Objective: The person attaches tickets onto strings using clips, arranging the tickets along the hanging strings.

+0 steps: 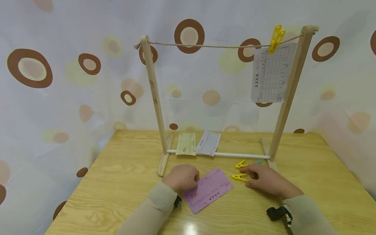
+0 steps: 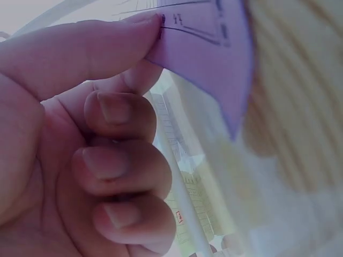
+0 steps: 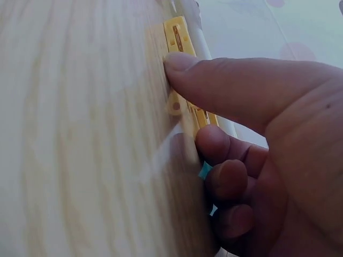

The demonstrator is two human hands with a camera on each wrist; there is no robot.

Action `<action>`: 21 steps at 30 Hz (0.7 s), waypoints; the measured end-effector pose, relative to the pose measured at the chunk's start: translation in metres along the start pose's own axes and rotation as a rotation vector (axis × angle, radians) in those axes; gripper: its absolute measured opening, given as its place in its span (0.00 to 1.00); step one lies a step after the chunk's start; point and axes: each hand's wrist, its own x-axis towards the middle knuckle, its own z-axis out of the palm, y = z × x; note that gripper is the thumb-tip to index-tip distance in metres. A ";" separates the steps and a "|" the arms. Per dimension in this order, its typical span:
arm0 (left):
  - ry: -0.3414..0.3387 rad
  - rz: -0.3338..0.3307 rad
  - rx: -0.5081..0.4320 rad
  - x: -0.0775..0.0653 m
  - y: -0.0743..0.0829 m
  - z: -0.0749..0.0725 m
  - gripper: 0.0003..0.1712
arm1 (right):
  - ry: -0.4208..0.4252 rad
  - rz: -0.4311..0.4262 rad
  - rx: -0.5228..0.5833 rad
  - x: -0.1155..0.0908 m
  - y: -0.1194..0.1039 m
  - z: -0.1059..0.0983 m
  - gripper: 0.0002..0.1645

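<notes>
My left hand (image 1: 182, 177) pinches the upper left part of a pink printed slip (image 1: 212, 189) between thumb and index finger; the left wrist view shows the slip's corner (image 2: 209, 53) bent there. My right hand (image 1: 267, 180) is at a yellow clothespin (image 1: 236, 177) on the table, thumb and index finger apart, one to each side of its handle end. A second yellow clothespin (image 1: 238, 165) lies just behind, near the index fingertip. A teal clothespin (image 1: 259, 162) is mostly hidden behind the right hand.
A wooden frame (image 1: 154, 81) carries a rope (image 1: 205, 46). A white printed sheet (image 1: 273, 75) hangs at its right under yellow clothespins (image 1: 274, 42). A yellowish slip (image 1: 186, 143) and a white slip (image 1: 209, 143) lie by the white crossbar (image 1: 235, 155).
</notes>
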 end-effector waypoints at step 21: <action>0.052 0.116 -0.056 0.008 -0.001 -0.005 0.09 | 0.044 0.056 0.029 0.000 0.005 0.000 0.24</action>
